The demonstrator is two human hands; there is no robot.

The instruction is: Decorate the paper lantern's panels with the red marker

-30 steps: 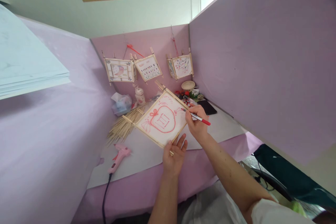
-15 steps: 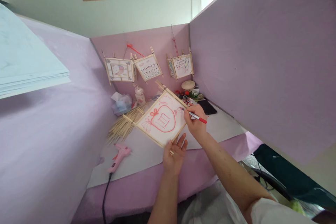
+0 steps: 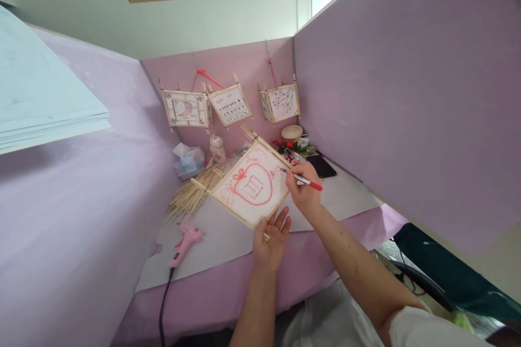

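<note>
A square paper lantern (image 3: 262, 195) with a frame of thin wooden sticks is tilted over the table, one corner toward me. Its white face carries a red pouch-like drawing with strokes inside, and small red marks run along the edges. My left hand (image 3: 271, 241) holds the near corner, thumb against the frame and fingers partly extended below it. In my right hand (image 3: 303, 190) is a red marker pen (image 3: 307, 181), pinched like a pencil. Its tip is at the paper near the right corner, beside some thin red lines.
A pink glue gun (image 3: 186, 243) with a black cord lies at the left front. Wooden sticks (image 3: 189, 198) are heaped behind it. Decorated lanterns (image 3: 230, 104) hang at the back panel. A black tablet-like object (image 3: 321, 166) lies at right. Purple partitions (image 3: 407, 92) stand on both sides.
The marker tip has shifted very slightly to the right, with my right hand. The lantern and my left hand are almost unmoved.
</note>
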